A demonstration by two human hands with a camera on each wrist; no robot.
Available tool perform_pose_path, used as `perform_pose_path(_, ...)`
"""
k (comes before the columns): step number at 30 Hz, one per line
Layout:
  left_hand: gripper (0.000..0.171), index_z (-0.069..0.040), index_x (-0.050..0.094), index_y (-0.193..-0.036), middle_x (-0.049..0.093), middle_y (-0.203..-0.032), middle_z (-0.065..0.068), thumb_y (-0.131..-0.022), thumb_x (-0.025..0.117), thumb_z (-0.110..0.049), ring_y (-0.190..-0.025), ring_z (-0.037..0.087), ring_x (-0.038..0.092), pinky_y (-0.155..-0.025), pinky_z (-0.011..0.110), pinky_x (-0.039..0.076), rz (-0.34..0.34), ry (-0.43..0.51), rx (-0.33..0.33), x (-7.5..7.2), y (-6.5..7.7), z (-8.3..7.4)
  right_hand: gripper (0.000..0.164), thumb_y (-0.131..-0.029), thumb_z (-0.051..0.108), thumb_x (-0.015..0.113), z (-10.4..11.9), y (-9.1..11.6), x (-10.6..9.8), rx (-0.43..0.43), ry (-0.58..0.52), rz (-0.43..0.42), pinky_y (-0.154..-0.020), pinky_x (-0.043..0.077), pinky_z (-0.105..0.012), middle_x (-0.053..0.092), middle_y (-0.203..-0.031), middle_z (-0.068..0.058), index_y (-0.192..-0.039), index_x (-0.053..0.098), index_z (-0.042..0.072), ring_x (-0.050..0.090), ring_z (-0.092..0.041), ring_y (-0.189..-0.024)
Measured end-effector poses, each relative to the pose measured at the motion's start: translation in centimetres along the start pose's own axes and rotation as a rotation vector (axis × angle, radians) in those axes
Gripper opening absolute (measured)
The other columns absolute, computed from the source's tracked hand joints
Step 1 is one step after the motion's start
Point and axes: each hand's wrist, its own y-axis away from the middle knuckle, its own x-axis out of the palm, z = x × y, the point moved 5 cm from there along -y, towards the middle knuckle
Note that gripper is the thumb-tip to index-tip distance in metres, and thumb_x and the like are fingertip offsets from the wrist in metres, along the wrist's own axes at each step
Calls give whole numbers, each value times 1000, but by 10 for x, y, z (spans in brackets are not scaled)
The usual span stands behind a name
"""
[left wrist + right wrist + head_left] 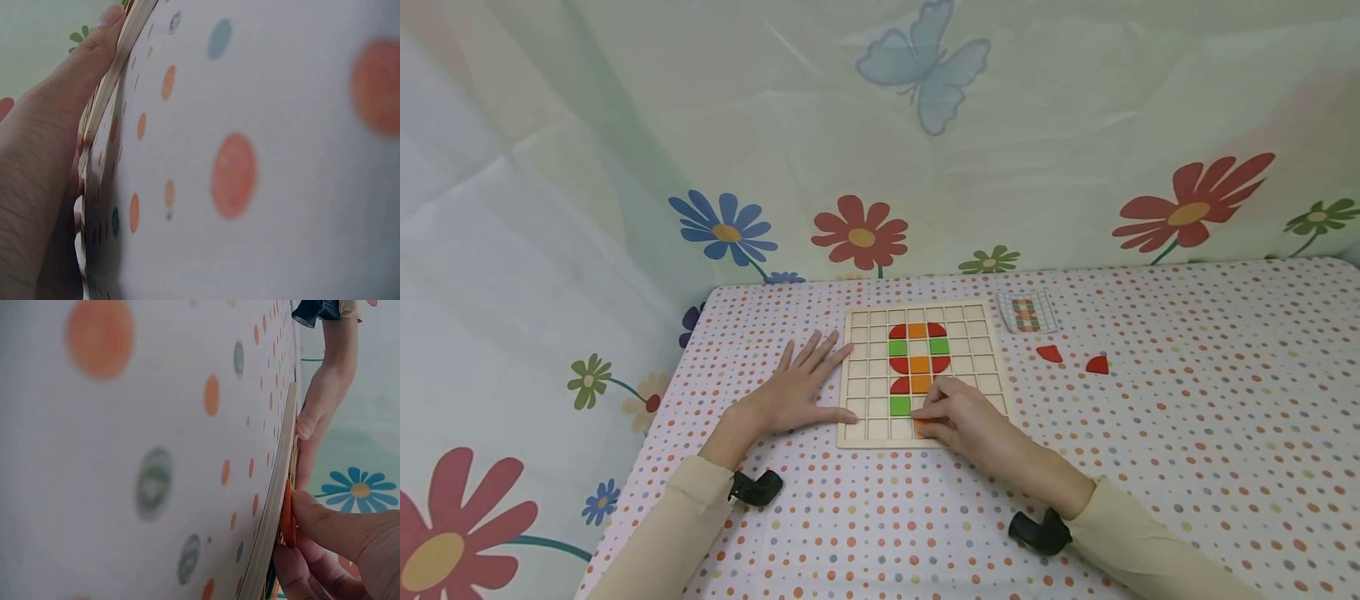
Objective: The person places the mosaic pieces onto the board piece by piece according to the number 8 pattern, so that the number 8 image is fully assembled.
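A wooden grid board (877, 428) lies on the table, with several red, green and orange tiles set in its cells. My left hand (797, 392) is spread flat at the board's left side, its thumb and a fingertip on the rim. Near the board's front edge, my right hand (966, 421) pinches an orange tile (287, 515) between thumb and fingers. That tile is partly covered, so its full outline cannot be told. Just left of those fingertips sits a green square tile (900, 406); above them is an orange square tile (921, 383).
A small pattern card (1027, 312) lies right of the board. Near it are two loose red quarter-round tiles, one closer (1050, 354) and one farther right (1097, 365). A dotted cloth (1187, 417) covers the table, and a flowered curtain (1060, 125) hangs behind.
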Motion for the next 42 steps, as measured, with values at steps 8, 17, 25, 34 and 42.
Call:
perform_pose_path(8,109,-26,9,-170,-1,-177,4,-89,61,-77,-162,30,-8,-127,61,-7,-6,-1,4,-2,-1,-2,11,-85,-1,85,5,0,-3,-20,40,-46,-65,51,-20,64,-88,4,-96,84,0,56,-8,-79)
perform_pose_path(17,107,-24,11,-170,1,-176,6,-91,63,-74,-161,32,-5,-126,63,-7,-14,15,23,-4,1,-3,12,-82,-5,85,7,-1,0,23,57,-64,-72,58,-23,70,-88,2,-92,83,1,63,-11,-83)
perform_pose_path(25,109,-28,7,-170,-3,-176,2,-90,60,-78,-161,28,-9,-127,59,-9,3,11,1,-1,1,0,17,-83,-3,86,-1,3,-8,59,-56,-11,-74,58,-23,71,-93,1,-98,82,2,65,-13,-87)
perform_pose_path(34,108,-28,7,-170,-2,-176,2,-90,59,-79,-161,28,-8,-127,60,-9,-7,16,19,1,0,2,19,-84,3,87,-35,27,-59,177,43,-81,-69,53,-26,73,-97,1,-102,83,7,63,-15,-84)
perform_pose_path(42,108,-28,6,-170,-3,-176,2,-90,59,-78,-161,28,-9,-127,60,-9,-3,9,15,1,0,2,27,-74,-3,91,-92,59,-121,157,230,-143,-62,49,-25,72,-98,-6,-98,83,6,62,-22,-81)
